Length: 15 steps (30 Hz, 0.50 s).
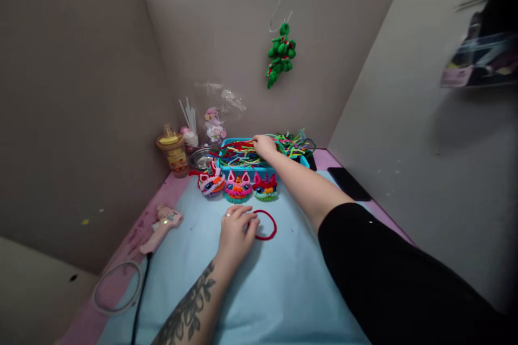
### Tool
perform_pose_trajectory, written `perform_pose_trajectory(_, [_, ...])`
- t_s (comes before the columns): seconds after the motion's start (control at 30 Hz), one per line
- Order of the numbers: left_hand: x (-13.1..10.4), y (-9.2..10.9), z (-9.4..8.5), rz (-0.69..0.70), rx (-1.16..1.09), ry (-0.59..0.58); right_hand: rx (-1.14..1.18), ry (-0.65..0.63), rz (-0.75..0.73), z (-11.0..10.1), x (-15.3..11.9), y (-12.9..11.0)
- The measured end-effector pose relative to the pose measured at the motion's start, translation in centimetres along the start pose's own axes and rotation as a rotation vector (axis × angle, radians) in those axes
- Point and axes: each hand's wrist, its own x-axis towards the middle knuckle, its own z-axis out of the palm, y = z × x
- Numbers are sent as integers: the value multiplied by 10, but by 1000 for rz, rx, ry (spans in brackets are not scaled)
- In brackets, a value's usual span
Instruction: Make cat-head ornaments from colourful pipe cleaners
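My left hand point(238, 230) rests over the blue cloth, its fingers bent and touching or just over the left side of a red ring point(275, 229) of fuzzy stem. Whether its fingertips grip the ring is too small to tell. Farther back, my right hand point(264, 145) reaches into a blue tray point(249, 171) heaped with colourful fuzzy stems point(238, 157). Its fingers are pinched together at red stems; what lies between the fingertips is hidden. Between my hands and the tray sit three fuzzy animal heads: a red-white one point(211, 183), a pink one point(238, 187) and a red one point(265, 187).
A pink glue gun point(162, 232) with a black cord lies at the left, near a coiled white cable point(95, 294). A cup point(174, 156) and metal bowl point(200, 159) stand behind. A black phone point(348, 183) lies right. Green fuzzy figure point(281, 56) hangs above the tray.
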Motion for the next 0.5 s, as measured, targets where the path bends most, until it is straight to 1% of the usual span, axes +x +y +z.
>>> perform_pose_trajectory(0.13, [-2,5,-3,25,-14,-38,-82,-74,-56,15,29,-4])
perform_pose_trajectory(0.27, [0,8,-6,16,-6,-89,-146,-155,-113,20,45,-8])
perform_pose_trajectory(0.3, [0,8,-6,17,-2,-90,-142,-149,-113,19,48,-7])
perform_pose_trajectory(0.4, [1,5,-6,19,4,-86,-115,-74,-126,14,52,0])
perform_pose_trajectory(0.5, [1,4,-5,19,-2,-85,-83,-57,-214,10,53,8])
